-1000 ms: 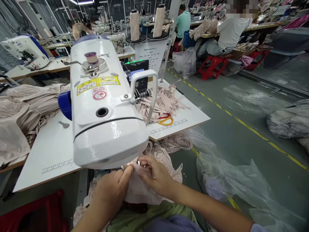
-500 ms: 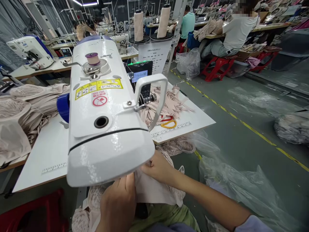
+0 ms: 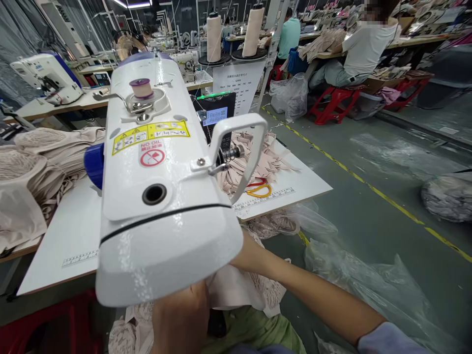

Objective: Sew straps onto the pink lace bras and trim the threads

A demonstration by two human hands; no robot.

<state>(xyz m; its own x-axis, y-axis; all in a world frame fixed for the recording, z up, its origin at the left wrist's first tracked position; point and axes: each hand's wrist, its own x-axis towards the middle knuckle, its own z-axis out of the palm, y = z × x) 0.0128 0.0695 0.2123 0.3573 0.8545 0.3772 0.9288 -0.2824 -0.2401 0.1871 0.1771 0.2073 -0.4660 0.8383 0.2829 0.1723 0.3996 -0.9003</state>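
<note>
A white sewing machine head (image 3: 165, 250) fills the middle of the view. Beneath its front end is my left hand (image 3: 182, 307), its back toward me and its fingers hidden by the machine. From the right my right hand (image 3: 249, 255) reaches under the same end, also with fingers out of sight. Between the hands a beige fabric piece (image 3: 234, 290) with lace hangs over my lap. Whether either hand grips it, I cannot tell. More beige lace fabric (image 3: 123, 334) lies beside my left hand.
On the white table (image 3: 309, 184) are a heap of beige strips (image 3: 261, 162) and yellow-handled scissors (image 3: 260, 191). A fabric stack (image 3: 25, 182) sits at left. Thread cones (image 3: 214, 39) stand behind. A red stool (image 3: 55, 319) is lower left; plastic sheeting (image 3: 354, 275) lies on the floor.
Both hands have gone further under the machine head, so fingers that partly showed before are now hidden. The view has shifted slightly, and the machine head appears a little nearer.
</note>
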